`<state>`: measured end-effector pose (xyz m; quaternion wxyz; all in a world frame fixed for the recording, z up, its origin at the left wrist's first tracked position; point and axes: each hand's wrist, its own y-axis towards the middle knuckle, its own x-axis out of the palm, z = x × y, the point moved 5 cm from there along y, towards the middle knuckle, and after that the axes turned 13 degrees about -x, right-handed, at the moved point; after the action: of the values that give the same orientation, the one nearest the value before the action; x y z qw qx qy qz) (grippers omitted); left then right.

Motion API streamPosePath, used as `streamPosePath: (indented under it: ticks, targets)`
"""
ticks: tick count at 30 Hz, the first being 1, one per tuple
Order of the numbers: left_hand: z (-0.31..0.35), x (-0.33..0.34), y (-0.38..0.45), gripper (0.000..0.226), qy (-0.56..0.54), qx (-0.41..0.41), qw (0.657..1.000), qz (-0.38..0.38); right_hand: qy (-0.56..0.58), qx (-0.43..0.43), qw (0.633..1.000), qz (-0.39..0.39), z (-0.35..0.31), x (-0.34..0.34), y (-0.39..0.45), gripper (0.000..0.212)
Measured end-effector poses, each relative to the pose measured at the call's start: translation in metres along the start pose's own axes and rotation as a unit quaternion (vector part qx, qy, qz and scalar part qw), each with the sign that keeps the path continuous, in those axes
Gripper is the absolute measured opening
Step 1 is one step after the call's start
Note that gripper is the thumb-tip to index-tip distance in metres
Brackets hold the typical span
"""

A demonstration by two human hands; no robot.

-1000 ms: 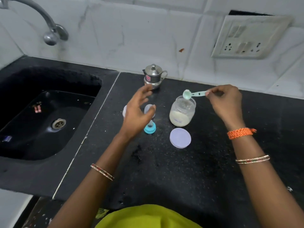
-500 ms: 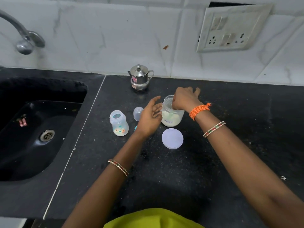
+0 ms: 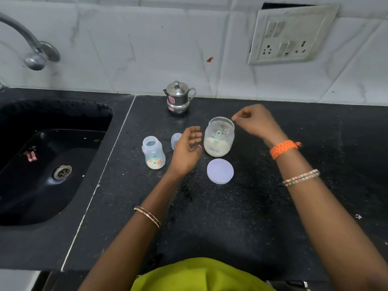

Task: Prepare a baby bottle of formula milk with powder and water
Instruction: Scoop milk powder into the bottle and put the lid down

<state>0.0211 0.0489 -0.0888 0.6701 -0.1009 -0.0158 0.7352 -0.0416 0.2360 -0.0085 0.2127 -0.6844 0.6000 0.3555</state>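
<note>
An uncapped baby bottle [image 3: 153, 152] with a little pale powder at its bottom stands on the black counter [image 3: 231, 217]. Right of it is the open formula jar [image 3: 219, 137], with the green scoop [image 3: 217, 137] standing in the powder. The jar's flat lid [image 3: 220, 171] lies in front of the jar. My left hand [image 3: 187, 151] hovers between bottle and jar, fingers loosely curled, holding nothing. It partly hides the clear bottle cap [image 3: 176, 140]. My right hand [image 3: 255, 122] is just right of the jar's rim, fingertips pinched together and empty.
A small steel pot with lid [image 3: 179, 97] stands at the back by the tiled wall. A black sink [image 3: 48, 164] with a tap [image 3: 31, 47] lies to the left. A wall socket plate [image 3: 289, 34] is at upper right.
My right hand put the scoop into the jar, let go and drew back to the right. My left hand stayed beside the jar. The camera shifted, bringing the bottle into view.
</note>
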Motion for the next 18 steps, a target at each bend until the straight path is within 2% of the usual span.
streamPosePath:
  ticks: [2, 3, 4, 6, 8, 10, 11, 12, 18]
  targets:
    - [-0.014, 0.000, -0.009, 0.046, 0.008, -0.012, 1.000, 0.001, 0.028, 0.009, 0.995, 0.096, 0.006, -0.010, -0.035, 0.017]
    - [-0.022, 0.002, -0.014, 0.045, 0.013, -0.023, 1.000, 0.002, 0.027, 0.013, 0.993, 0.115, 0.012, -0.005, -0.052, 0.019]
    - [-0.029, 0.005, -0.018, 0.044, 0.017, -0.033, 0.999, 0.001, 0.022, 0.014, 0.994, 0.108, 0.019, 0.007, -0.064, 0.018]
    - [-0.040, 0.011, -0.025, 0.044, 0.026, -0.048, 0.999, -0.004, -0.007, 0.042, 0.999, 0.022, 0.030, 0.042, -0.087, 0.010]
    - [-0.046, 0.013, -0.029, 0.043, 0.031, -0.052, 0.998, -0.006, -0.091, 0.072, 0.989, -0.093, 0.039, 0.077, -0.102, 0.054]
    - [-0.049, 0.012, -0.031, 0.041, 0.030, -0.057, 0.998, -0.002, -0.168, 0.060, 0.976, -0.123, 0.039, 0.097, -0.108, 0.090]
    - [-0.050, 0.011, -0.033, 0.040, 0.029, -0.058, 0.998, 0.000, -0.184, 0.052, 0.974, -0.122, 0.037, 0.102, -0.109, 0.099]
    - [-0.051, 0.010, -0.034, 0.040, 0.030, -0.058, 0.998, 0.001, -0.192, 0.046, 0.973, -0.117, 0.038, 0.106, -0.108, 0.101]
    - [-0.041, 0.008, -0.030, 0.041, 0.024, -0.044, 0.999, 0.010, -0.195, 0.051, 0.972, -0.121, 0.042, 0.089, -0.101, 0.085]
